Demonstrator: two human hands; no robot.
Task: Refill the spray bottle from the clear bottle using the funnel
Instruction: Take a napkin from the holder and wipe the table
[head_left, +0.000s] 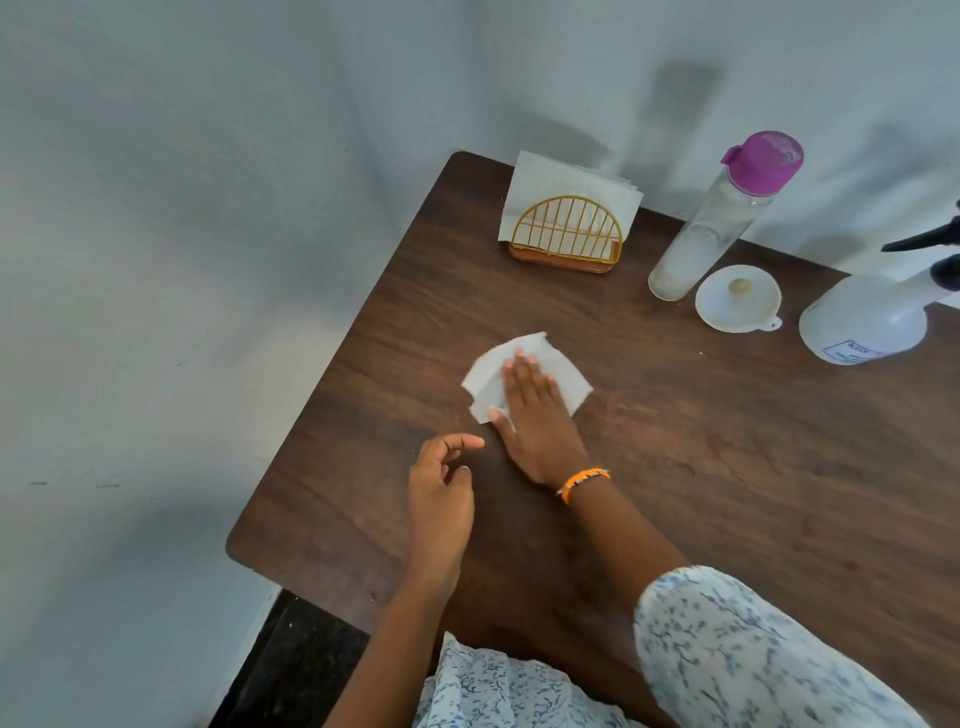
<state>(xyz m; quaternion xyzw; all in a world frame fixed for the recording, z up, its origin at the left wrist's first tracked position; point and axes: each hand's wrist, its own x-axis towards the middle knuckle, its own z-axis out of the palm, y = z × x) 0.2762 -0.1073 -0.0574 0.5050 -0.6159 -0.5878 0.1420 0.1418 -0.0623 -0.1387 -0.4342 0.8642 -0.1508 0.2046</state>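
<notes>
A white spray bottle (865, 317) with a black trigger head stands at the right edge of the wooden table (727, 467). To its left a white funnel (737, 299) lies mouth up. Behind the funnel stands the clear bottle (706, 234) with its purple cap on. My right hand (535, 410) lies flat, fingers straight, pressing a white paper napkin (563, 374) onto the table, far left of the bottles. My left hand (441, 493) hovers beside it with loosely curled fingers, holding nothing.
A gold wire napkin holder (566, 234) with white napkins stands at the table's back left corner. White walls close in behind and to the left. The table's left edge runs near my left hand.
</notes>
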